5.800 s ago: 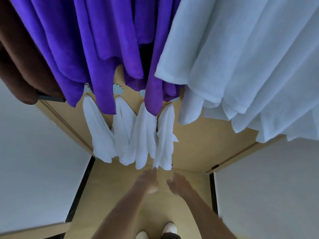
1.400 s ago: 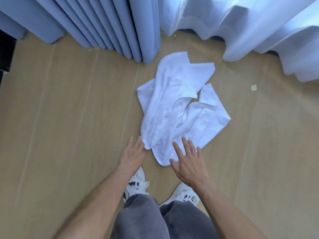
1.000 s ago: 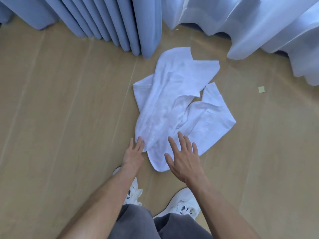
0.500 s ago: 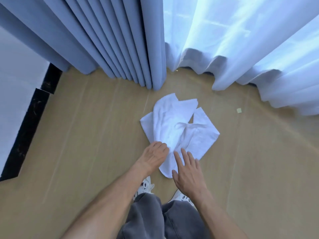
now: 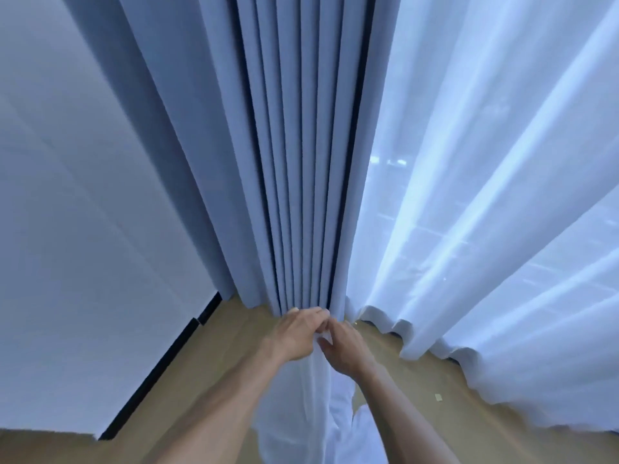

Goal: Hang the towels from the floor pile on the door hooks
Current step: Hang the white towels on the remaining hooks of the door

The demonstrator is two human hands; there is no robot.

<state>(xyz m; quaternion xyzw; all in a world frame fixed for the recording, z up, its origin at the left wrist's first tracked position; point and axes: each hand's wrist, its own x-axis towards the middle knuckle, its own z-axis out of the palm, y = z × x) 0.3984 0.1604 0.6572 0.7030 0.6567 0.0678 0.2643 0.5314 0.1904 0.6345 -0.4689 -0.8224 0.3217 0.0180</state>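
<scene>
A white towel (image 5: 310, 396) hangs down in front of me between my forearms, its lower part dropping out of view at the bottom edge. My left hand (image 5: 296, 333) grips the towel's top edge with curled fingers. My right hand (image 5: 341, 348) is right beside it, fingers curled, pinching the same top edge. Both hands are held up close together before the curtain folds. The floor pile and the door hooks are out of view.
A blue-grey pleated curtain (image 5: 301, 162) hangs straight ahead, with a white sheer curtain (image 5: 485, 212) to its right reaching the wooden floor (image 5: 418, 380). A white wall (image 5: 83, 229) with a dark skirting strip (image 5: 160, 370) stands on the left.
My hands took hold of a towel on the floor and lifted it. My view rose from the floor pile to the curtains, and the towel now hangs from both hands.
</scene>
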